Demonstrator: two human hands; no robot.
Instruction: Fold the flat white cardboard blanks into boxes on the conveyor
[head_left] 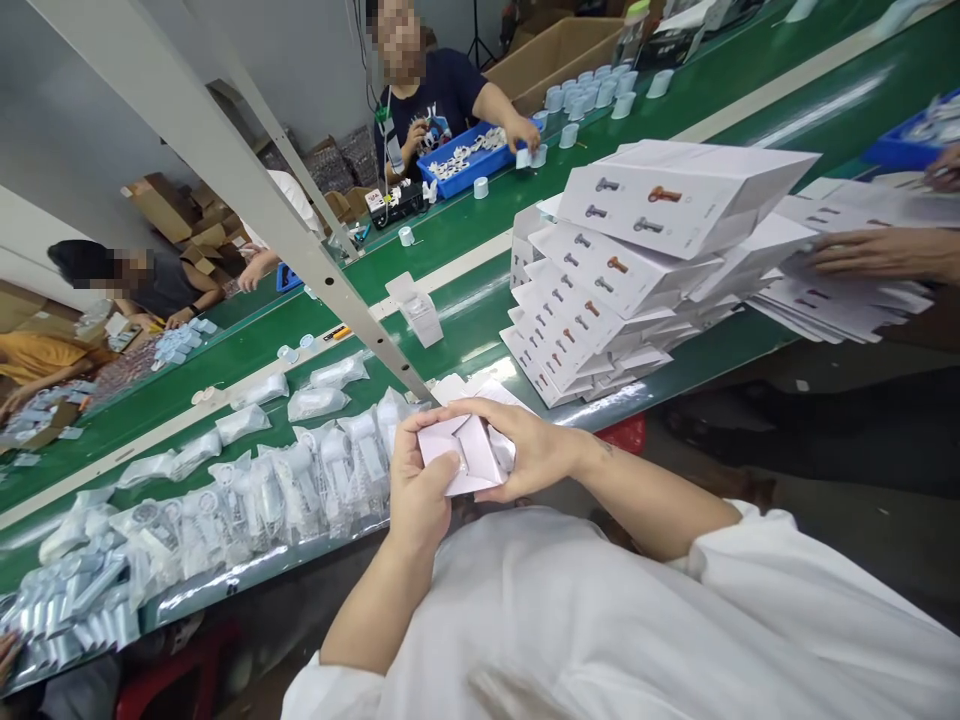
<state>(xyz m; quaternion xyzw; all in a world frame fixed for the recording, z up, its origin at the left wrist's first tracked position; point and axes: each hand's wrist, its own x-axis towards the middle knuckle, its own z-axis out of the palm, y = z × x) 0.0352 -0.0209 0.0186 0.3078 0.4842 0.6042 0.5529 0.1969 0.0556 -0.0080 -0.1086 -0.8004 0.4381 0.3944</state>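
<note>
A small white cardboard box (480,455) is held between my two hands, close in front of my body. My left hand (418,500) wraps around its left side, with the thumb pressed on the flaps at the end facing me. From the right, my right hand (536,448) grips the box, fingers curled around it. Something shiny and whitish shows at the box's right side, partly covered by my hand; I cannot make out what it is. Just beyond my hands lies more white cardboard (499,393) at the belt's edge.
On the green conveyor (469,270), a row of plastic-wrapped items (281,490) lies left. Stacked printed cartons (622,270) rise at right, near another person's hand (877,255). One open box (416,310) stands mid-belt. A white metal post (322,270) slants across. Co-workers sit opposite.
</note>
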